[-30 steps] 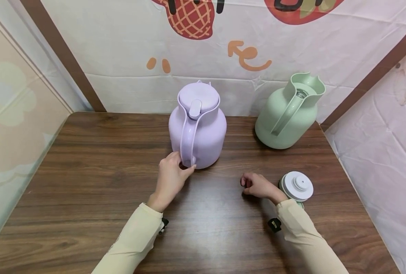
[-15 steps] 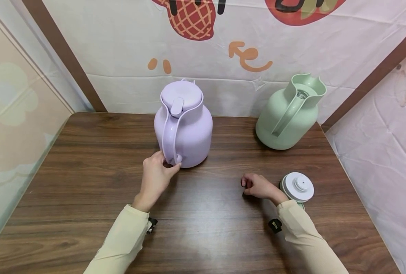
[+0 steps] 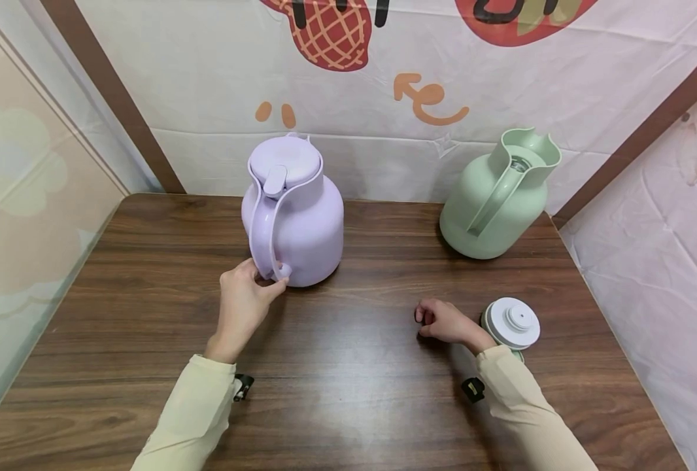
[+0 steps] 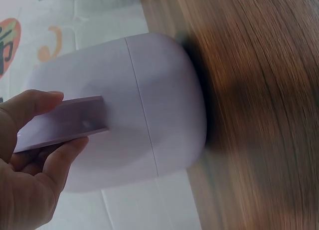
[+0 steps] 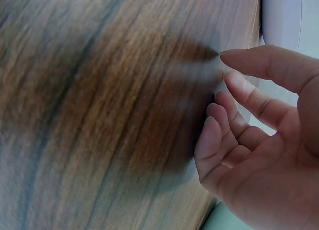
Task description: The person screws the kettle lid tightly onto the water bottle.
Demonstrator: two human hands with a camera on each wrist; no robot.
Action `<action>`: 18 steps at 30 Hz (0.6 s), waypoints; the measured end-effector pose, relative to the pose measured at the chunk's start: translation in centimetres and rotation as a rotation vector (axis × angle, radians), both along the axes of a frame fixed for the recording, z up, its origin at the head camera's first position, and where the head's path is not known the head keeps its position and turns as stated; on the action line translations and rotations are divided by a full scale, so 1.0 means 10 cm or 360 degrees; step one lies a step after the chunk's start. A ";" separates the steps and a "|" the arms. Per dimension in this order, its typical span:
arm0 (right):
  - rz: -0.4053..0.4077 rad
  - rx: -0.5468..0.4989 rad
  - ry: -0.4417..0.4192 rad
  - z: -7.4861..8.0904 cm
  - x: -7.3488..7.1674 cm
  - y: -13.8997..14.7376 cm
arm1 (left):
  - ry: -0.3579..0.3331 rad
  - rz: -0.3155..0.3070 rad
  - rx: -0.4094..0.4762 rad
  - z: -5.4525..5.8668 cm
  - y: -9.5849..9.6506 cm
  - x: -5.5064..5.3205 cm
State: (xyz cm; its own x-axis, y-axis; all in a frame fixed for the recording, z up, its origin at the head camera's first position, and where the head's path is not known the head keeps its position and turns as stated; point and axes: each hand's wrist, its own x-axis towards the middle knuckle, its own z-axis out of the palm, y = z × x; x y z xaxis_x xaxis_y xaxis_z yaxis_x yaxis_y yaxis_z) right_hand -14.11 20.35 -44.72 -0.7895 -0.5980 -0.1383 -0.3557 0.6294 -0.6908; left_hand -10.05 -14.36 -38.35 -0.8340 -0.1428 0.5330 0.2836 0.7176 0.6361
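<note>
Leftward across the head view, the purple jug [image 3: 310, 222] is being shifted from its position in the earlier frames and is now being located at upper left of centre, its handle [image 3: 262, 232] being pinched near the lower end between the thumb and fingers of the left hand [image 3: 244, 301]. At lower right of centre, the right hand [image 3: 447, 322] is being held low over the tabletop [image 3: 348, 405], fingers loosely curled and nothing being gripped. Beside its wrist, a white stopper [image 3: 512, 322] is being positioned, with a green jug [image 3: 492, 209] being kept at upper right.
</note>
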 end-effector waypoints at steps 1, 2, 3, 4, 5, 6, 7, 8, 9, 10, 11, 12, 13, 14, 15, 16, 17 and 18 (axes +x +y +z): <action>-0.0007 0.0007 -0.0003 0.00 0.00 0.00 | 0.0000 0.0007 0.0005 0.00 -0.02 0.00; -0.0016 0.0018 0.0000 0.00 0.01 -0.01 | 0.0001 0.0015 0.0009 0.00 -0.04 0.00; -0.0050 0.0059 -0.0029 0.02 0.01 -0.02 | 0.0003 0.0024 0.0010 0.00 -0.07 0.00; -0.0059 0.0078 -0.0025 0.02 0.02 -0.03 | 0.0002 0.0034 0.0010 0.00 -0.09 0.00; -0.0059 0.0091 -0.0015 0.02 0.02 -0.04 | 0.0001 0.0044 0.0011 0.00 -0.12 0.00; -0.0076 0.0112 -0.0020 0.02 0.02 -0.05 | -0.0003 0.0055 0.0010 0.00 -0.14 0.00; -0.0082 0.0128 -0.0019 0.02 0.02 -0.05 | -0.0006 0.0064 0.0009 0.01 -0.17 0.00; -0.0087 0.0138 -0.0017 0.02 0.02 -0.05 | -0.0014 0.0077 0.0006 0.01 -0.19 0.00; -0.0089 0.0146 -0.0018 0.02 0.02 -0.05 | -0.0023 0.0087 0.0003 0.02 -0.22 0.00; -0.0092 0.0152 -0.0019 0.02 0.02 -0.05 | -0.0033 0.0095 0.0004 0.02 -0.25 -0.01; -0.0092 0.0154 -0.0017 0.02 0.02 -0.05 | -0.0043 0.0100 0.0005 0.03 -0.27 -0.01; -0.0099 0.0157 -0.0022 0.03 0.02 -0.05 | -0.0052 0.0105 0.0001 0.04 -0.30 -0.01; -0.0097 0.0157 -0.0022 0.03 0.02 -0.05 | -0.0058 0.0107 -0.0003 0.04 -0.32 -0.01; -0.0097 0.0154 -0.0022 0.03 0.02 -0.04 | -0.0065 0.0112 -0.0009 0.04 -0.35 -0.01; -0.0094 0.0151 -0.0020 0.02 0.02 -0.04 | -0.0064 0.0113 -0.0015 0.05 -0.37 -0.02; -0.0094 0.0147 -0.0019 0.02 0.02 -0.04 | -0.0061 0.0116 -0.0020 0.05 -0.40 -0.02; -0.0088 0.0143 -0.0015 0.02 0.01 -0.04 | -0.0058 0.0120 -0.0025 0.05 -0.42 -0.02; -0.0085 0.0138 -0.0015 0.01 0.01 -0.04 | -0.0053 0.0124 -0.0031 0.05 -0.44 -0.03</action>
State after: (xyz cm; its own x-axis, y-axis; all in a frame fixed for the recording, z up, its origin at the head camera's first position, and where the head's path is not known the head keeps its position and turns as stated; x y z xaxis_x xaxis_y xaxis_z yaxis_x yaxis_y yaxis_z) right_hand -14.01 19.99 -44.61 -0.8185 -0.5403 -0.1953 -0.3135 0.7050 -0.6362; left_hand -10.30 -18.72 -37.80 -0.8380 -0.1981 0.5085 0.2052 0.7490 0.6300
